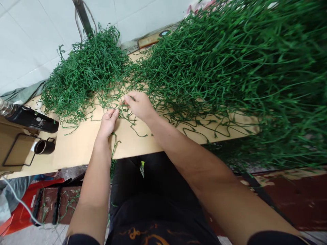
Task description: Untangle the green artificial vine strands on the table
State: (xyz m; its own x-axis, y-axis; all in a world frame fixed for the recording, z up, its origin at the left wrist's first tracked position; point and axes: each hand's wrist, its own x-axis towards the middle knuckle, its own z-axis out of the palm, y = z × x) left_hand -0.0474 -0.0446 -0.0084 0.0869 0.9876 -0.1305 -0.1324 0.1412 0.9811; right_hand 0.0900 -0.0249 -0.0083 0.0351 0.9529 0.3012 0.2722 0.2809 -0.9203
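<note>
head view: near the frame's centre, the left hand (108,121) pinches thin green strands (122,110) between thumb and curled fingers, and the right hand (139,103) just beside it grips the same strands with fingers pressed together. the strands run between both hands, touching the fingertips, and trail over the wooden board (84,143). a small green pile (84,71) lies at upper left, a far larger heap (230,68) fills the right half and spills over the board's near edge. bare board stays open below the hands at left centre. a dark bottle (30,119) at far left bears a small white label, too small to read; a dark cup (44,146) sits beneath it.
</note>
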